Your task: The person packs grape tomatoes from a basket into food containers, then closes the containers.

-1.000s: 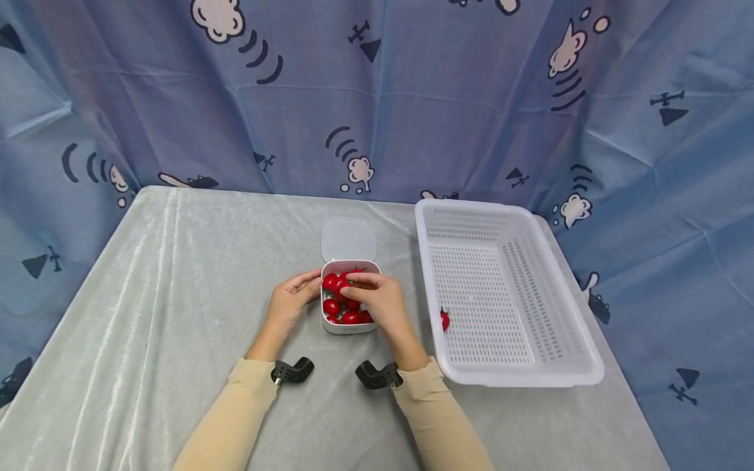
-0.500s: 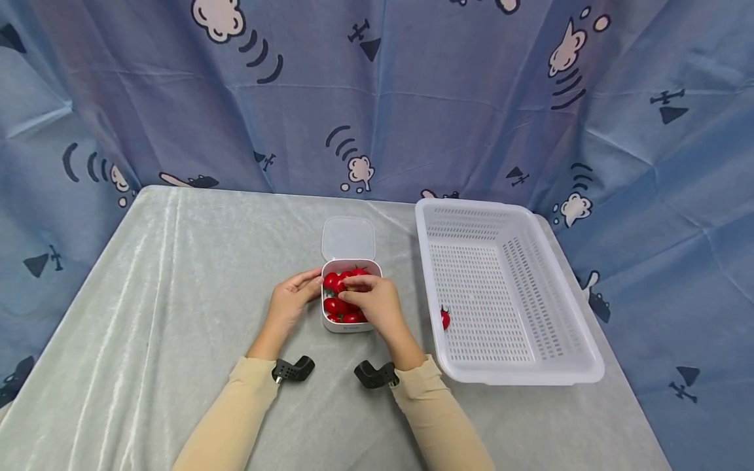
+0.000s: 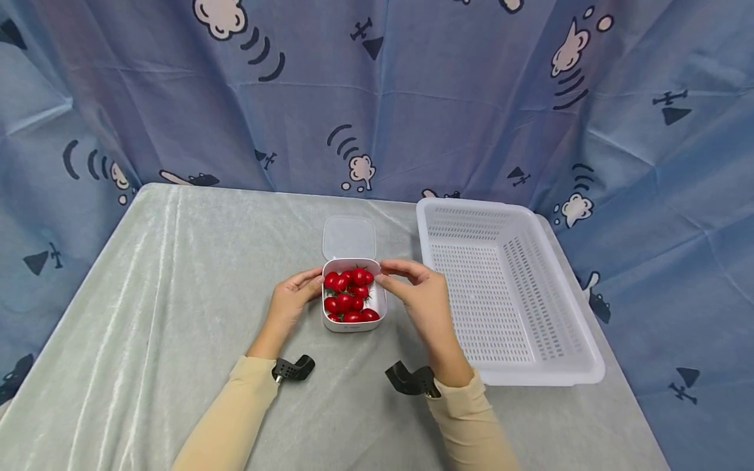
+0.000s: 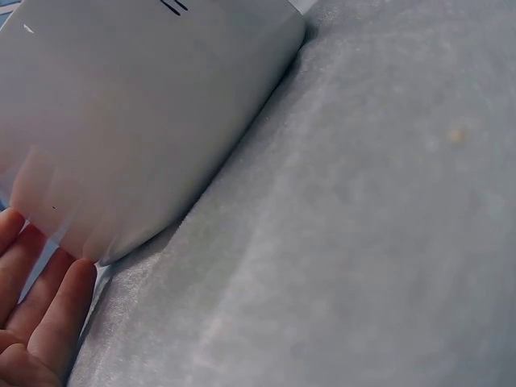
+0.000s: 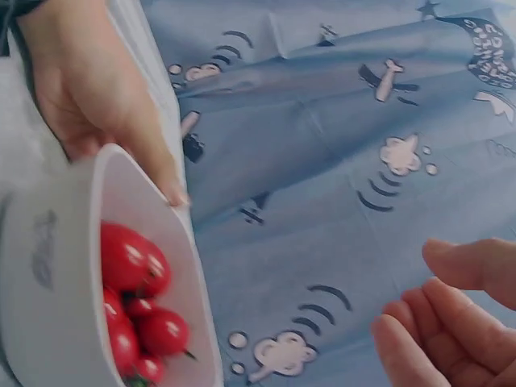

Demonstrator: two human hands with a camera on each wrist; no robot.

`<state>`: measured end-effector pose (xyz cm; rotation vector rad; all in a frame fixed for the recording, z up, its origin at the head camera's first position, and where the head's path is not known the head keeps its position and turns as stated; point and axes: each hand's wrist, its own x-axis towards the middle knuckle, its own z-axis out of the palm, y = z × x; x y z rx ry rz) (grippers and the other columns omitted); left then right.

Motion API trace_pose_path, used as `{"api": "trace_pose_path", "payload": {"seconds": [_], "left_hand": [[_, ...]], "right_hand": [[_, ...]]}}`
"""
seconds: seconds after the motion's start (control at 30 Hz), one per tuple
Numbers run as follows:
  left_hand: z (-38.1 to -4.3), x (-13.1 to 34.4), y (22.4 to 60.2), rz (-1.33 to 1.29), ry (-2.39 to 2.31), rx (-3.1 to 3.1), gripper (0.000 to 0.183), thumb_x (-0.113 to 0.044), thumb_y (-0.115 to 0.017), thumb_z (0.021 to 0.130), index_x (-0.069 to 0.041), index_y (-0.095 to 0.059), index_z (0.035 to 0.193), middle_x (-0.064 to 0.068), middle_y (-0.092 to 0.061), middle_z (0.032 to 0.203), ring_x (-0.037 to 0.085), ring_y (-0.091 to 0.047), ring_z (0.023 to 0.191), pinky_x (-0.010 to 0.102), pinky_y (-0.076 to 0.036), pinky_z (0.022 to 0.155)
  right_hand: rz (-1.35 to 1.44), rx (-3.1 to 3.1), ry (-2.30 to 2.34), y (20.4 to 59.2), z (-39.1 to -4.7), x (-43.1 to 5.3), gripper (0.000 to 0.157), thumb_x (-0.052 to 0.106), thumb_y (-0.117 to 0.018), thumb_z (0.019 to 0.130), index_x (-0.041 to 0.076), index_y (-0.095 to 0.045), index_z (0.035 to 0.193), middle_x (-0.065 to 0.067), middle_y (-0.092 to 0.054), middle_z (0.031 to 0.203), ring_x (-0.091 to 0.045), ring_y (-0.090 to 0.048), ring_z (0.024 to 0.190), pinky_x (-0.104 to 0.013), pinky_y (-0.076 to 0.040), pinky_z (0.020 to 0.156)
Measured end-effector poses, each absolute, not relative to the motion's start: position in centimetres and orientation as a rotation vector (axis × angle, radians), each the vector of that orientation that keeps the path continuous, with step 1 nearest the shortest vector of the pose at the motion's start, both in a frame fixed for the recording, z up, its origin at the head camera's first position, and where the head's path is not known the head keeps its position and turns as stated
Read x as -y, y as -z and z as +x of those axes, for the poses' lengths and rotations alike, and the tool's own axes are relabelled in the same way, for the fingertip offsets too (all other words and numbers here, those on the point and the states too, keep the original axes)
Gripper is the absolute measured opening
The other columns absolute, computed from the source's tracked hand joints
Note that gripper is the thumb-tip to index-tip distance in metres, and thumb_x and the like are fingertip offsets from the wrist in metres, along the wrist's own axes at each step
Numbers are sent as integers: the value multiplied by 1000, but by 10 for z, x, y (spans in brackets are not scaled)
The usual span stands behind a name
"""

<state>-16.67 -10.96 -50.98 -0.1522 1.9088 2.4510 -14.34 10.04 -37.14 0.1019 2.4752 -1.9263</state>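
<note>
Red cherry tomatoes (image 3: 344, 302), some with green stems, lie in a small white box (image 3: 353, 328) in the head view. My left hand (image 3: 291, 297) rests against the box's left wall, thumb at the rim; in the left wrist view its straight fingertips (image 4: 79, 274) touch the wall. At the right rim is my right hand (image 3: 421, 294), thumb and fingers apart. The right wrist view shows nothing between that hand's fingers (image 5: 403, 355). Behind the box lies a translucent lid (image 3: 349, 237), folded back.
A large white perforated basket (image 3: 524, 377) stands to the right, partly behind my right hand and forearm. Pale cloth (image 3: 206, 261) covers the table, and a blue patterned curtain (image 3: 306, 118) hangs at its back edge.
My right hand has come out from over the tomatoes, moving right to the box's right rim and letting go of a tomato. It now hides the basket's tomato. My left hand stays put.
</note>
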Motion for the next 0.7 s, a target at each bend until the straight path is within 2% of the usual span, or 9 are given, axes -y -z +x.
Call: {"api": "trace_pose_path", "payload": {"seconds": [0.3, 0.5, 0.7], "left_hand": [[-165, 109, 503, -182, -2442, -1897, 35, -10, -64, 88, 8, -59, 117, 29, -59, 116, 4, -66, 82, 20, -54, 79], [-166, 110, 508, -174, -2445, -1894, 36, -12, -65, 87, 6, -60, 118, 26, -61, 115, 5, -66, 84, 20, -54, 79], [-166, 109, 509, -153, -2462, -1913, 37, -15, -67, 86, 6, -60, 116, 23, -64, 112, 5, -66, 84, 21, -54, 80]], "right_hand": [[117, -2381, 2022, 353, -146, -143, 31, 10, -77, 75, 1, -69, 103, 6, -72, 89, -9, -67, 86, -22, -53, 81], [39, -2394, 2038, 348, -148, -168, 33, 12, -79, 74, 1, -69, 104, 7, -72, 91, -8, -66, 88, -19, -52, 82], [-69, -2441, 1863, 347, -156, -193, 37, 13, -77, 75, 0, -67, 109, 7, -71, 93, -7, -64, 93, -19, -52, 81]]}}
